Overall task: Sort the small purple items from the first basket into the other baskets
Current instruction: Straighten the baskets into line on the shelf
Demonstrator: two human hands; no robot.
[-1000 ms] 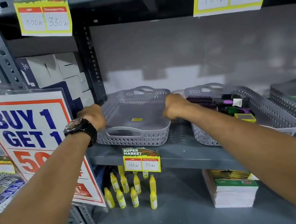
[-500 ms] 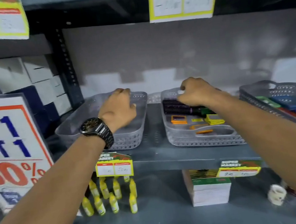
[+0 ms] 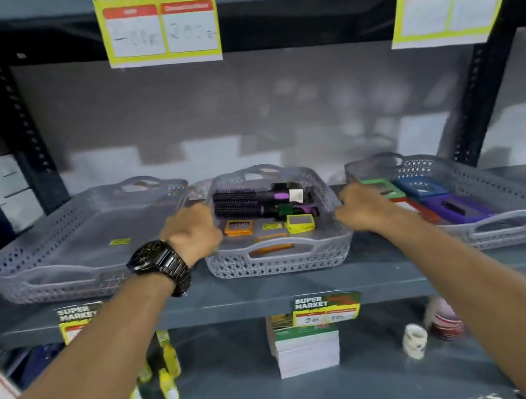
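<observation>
Three grey perforated baskets stand in a row on a grey shelf. The left basket holds only a small yellow sticker. The middle basket holds black round brushes with purple handles and small orange and yellow framed items. The right basket holds green, blue, red and purple flat items. My left hand, with a black watch on the wrist, grips the middle basket's left rim. My right hand grips its right rim. The fingers of both hands curl over the rims.
Yellow price tags hang from the shelf above and from the shelf's front edge. On the lower shelf stand small yellow bottles, a stack of booklets, a tape roll and stacked cups. Dark uprights frame the bay on both sides.
Both hands left the left basket and moved right to the middle basket's two side rims. The view has shifted right, so the middle basket now sits in the centre.
</observation>
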